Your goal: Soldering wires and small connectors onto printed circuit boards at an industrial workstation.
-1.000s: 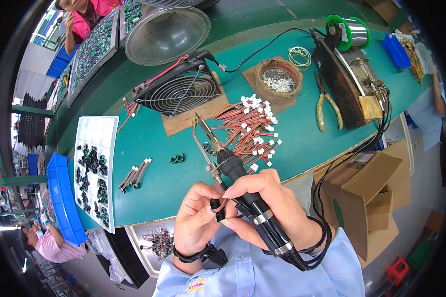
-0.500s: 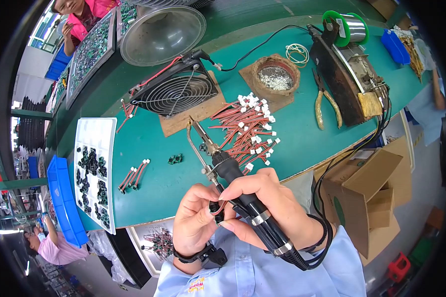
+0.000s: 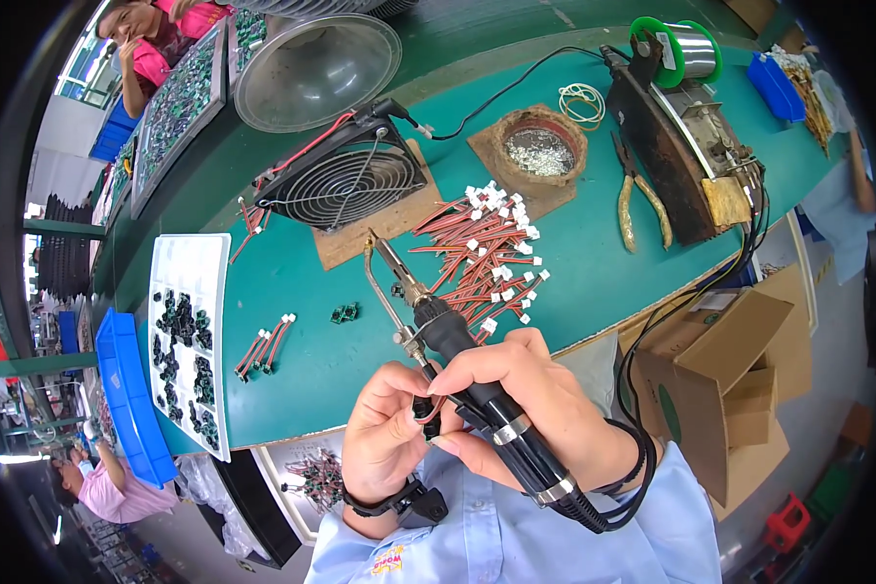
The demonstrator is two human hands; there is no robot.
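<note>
My right hand (image 3: 555,399) is closed round a black soldering iron (image 3: 443,329) with a thin metal feed tube alongside; its tip points away toward the fan. The fingers of my left hand (image 3: 380,438) pinch a small black part (image 3: 424,409), just under the iron's handle. A short red wire (image 3: 437,410) runs from this part to my right fingertips, which seem to hold its end. Beyond the iron lies a pile of red-and-black wires with white connectors (image 3: 477,248). A pair of small green circuit boards (image 3: 344,313) rests on the green mat to the left.
A white tray (image 3: 216,292) of small boards and a blue bin (image 3: 127,389) stand left. Farther back are a black fan (image 3: 346,185) and a round solder pot (image 3: 545,151). Pliers (image 3: 631,209) and a solder spool (image 3: 691,54) lie right. Cardboard boxes (image 3: 701,389) stand beside the table.
My hands, the iron and the black part stay almost where they were. The view has shifted very slightly. At the far left, the person in pink has moved an arm.
</note>
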